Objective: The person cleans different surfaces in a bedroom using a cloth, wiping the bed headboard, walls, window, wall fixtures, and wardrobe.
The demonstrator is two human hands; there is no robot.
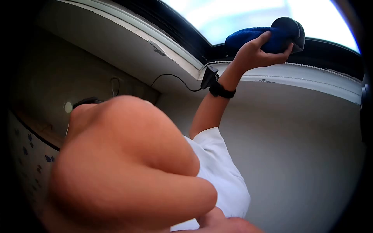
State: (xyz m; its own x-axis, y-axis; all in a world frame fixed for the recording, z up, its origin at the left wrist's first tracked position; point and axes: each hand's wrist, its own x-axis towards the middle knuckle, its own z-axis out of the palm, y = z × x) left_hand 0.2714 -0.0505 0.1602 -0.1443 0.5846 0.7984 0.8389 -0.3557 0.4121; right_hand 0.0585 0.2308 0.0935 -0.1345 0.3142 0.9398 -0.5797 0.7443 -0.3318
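My right hand [254, 52] is raised at the upper right, its fingers wrapped around a bunched blue cloth [248, 37]. A dark, rounded grey-edged part [289, 29] stands out at the cloth's right end; I cannot tell whether it belongs to the cloth. The cloth is held up in front of the bright window [237, 15], near its lower frame; contact with the glass is unclear. A black strap [223, 92] with a small black device [210, 77] sits on my right wrist. A large bent bare limb [128, 155] fills the foreground. My left hand's fingers are not visible.
A beaded chain [307, 66] runs along the white sill [311, 77] below the window. A thin black cable [175, 75] leads from the wrist device. The ledge edge [155, 48] has chipped paint. A patterned surface [29, 147] lies at left, beside grey walls [279, 136].
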